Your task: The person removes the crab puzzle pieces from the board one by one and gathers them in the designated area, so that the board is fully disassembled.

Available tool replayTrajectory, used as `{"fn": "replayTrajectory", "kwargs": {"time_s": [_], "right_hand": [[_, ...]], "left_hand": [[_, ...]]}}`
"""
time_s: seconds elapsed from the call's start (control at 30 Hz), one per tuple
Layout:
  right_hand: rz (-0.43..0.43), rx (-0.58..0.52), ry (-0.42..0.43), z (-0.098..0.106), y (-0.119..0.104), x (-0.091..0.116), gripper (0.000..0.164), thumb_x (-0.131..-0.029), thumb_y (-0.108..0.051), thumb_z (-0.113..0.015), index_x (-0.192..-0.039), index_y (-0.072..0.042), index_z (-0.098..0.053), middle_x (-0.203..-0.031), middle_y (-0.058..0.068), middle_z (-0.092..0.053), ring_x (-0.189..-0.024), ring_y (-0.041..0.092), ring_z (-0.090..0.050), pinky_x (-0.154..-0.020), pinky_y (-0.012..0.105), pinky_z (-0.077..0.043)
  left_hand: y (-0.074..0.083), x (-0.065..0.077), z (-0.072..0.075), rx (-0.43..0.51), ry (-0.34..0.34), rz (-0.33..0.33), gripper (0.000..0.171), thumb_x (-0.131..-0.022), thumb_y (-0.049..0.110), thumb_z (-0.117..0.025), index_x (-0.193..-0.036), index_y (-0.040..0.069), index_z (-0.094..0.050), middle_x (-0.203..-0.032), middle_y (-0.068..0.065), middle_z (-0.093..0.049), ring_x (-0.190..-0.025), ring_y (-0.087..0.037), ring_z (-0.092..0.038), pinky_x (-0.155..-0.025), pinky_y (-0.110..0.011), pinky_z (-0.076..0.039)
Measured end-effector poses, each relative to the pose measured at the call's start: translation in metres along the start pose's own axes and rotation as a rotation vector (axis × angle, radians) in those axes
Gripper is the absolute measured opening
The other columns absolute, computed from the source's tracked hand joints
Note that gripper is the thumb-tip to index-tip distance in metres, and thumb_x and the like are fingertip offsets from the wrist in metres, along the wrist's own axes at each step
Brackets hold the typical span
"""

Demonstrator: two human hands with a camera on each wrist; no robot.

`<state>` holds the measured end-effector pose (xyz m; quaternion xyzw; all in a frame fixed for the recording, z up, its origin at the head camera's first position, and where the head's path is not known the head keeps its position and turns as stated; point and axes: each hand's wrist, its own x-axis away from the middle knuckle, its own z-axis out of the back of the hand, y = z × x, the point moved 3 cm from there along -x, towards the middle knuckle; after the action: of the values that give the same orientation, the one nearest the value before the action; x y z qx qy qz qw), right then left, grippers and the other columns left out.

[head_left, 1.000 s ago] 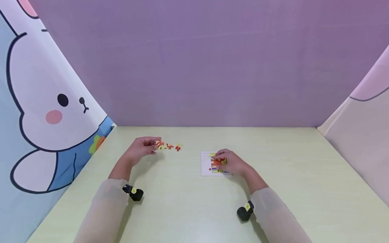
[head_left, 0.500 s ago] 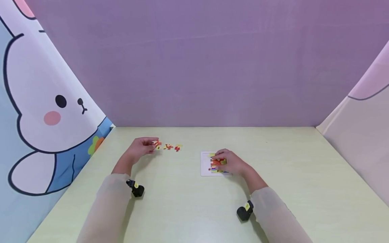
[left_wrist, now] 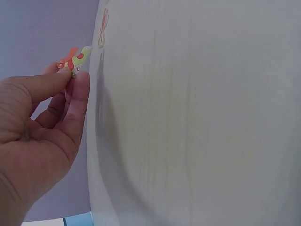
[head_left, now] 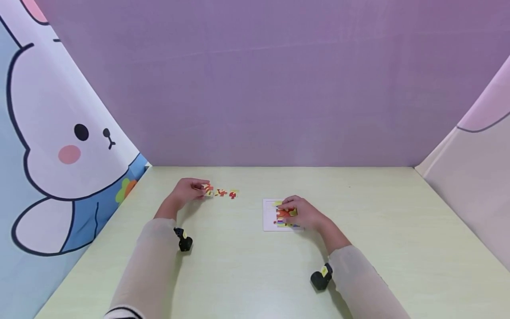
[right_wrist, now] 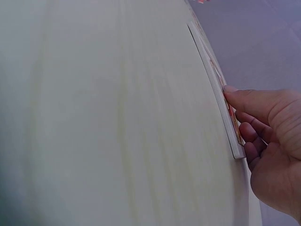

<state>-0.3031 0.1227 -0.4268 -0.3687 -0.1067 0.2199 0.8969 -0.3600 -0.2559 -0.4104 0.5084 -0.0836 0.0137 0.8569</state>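
Note:
My left hand (head_left: 187, 191) pinches a small jigsaw piece (left_wrist: 77, 61), printed in red, orange and green, between thumb and fingertips. In the left wrist view the piece stands out beyond the fingertips, above the table. More loose pieces (head_left: 221, 192) lie in a short row just right of this hand. To the right, a white square puzzle board (head_left: 269, 217) lies flat, with a colourful, partly covered picture inside its border. My right hand (head_left: 306, 213) rests on the board, thumb and fingertips spread over the picture (head_left: 286, 213). The right wrist view shows the thumb touching the board's face.
The pale wooden table (head_left: 239, 266) runs back to a purple wall panel (head_left: 279, 88). A cloth with a cartoon rabbit (head_left: 52, 146) hangs at the left, and a pale cloth (head_left: 478, 177) at the right. Black wrist cameras (head_left: 185, 242) sit on both sleeves.
My left hand draws slightly left, then returns right and a little up, still with the piece; its forearm shifts forward and to the right. The right hand and the board stay in place.

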Motion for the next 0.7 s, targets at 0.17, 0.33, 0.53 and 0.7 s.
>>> {"fn": "replayTrajectory", "kwargs": {"time_s": [0.17, 0.33, 0.53, 0.7], "right_hand": [[-0.003, -0.002, 0.002, 0.000, 0.001, 0.000, 0.039, -0.086, -0.011, -0.075, -0.124, -0.009, -0.068, -0.134, 0.010, -0.050, -0.126, 0.032, -0.043, -0.106, 0.048, -0.038], [-0.002, 0.001, 0.001, 0.000, 0.000, 0.001, 0.039, -0.086, -0.011, -0.075, -0.125, -0.009, -0.068, -0.134, 0.010, -0.050, -0.126, 0.033, -0.043, -0.106, 0.048, -0.037], [0.005, 0.003, -0.004, 0.001, -0.002, 0.002, 0.039, -0.087, -0.011, -0.075, -0.125, -0.008, -0.067, -0.135, 0.012, -0.049, -0.127, 0.034, -0.042, -0.107, 0.049, -0.035], [-0.015, -0.015, -0.002, 0.001, -0.001, 0.001, 0.039, -0.087, -0.010, -0.075, -0.125, -0.008, -0.068, -0.135, 0.011, -0.049, -0.127, 0.033, -0.042, -0.107, 0.048, -0.036]], "left_hand": [[0.001, 0.000, -0.001, 0.021, 0.009, 0.017, 0.042, -0.092, -0.006, -0.061, -0.134, 0.000, -0.058, -0.105, -0.015, -0.057, -0.090, -0.018, -0.062, -0.083, -0.032, -0.055], [0.001, 0.000, -0.003, 0.041, 0.019, 0.017, 0.041, -0.092, -0.007, -0.061, -0.132, -0.002, -0.058, -0.103, -0.014, -0.058, -0.088, -0.016, -0.062, -0.081, -0.031, -0.056], [-0.003, -0.002, -0.002, 0.024, 0.060, 0.034, 0.036, -0.093, -0.003, -0.062, -0.129, -0.002, -0.061, -0.103, -0.014, -0.062, -0.084, -0.016, -0.064, -0.076, -0.027, -0.056], [-0.009, -0.003, 0.000, -0.052, 0.089, 0.037, 0.041, -0.091, -0.003, -0.065, -0.131, 0.000, -0.060, -0.113, -0.018, -0.062, -0.092, -0.019, -0.061, -0.078, -0.026, -0.054]]}}
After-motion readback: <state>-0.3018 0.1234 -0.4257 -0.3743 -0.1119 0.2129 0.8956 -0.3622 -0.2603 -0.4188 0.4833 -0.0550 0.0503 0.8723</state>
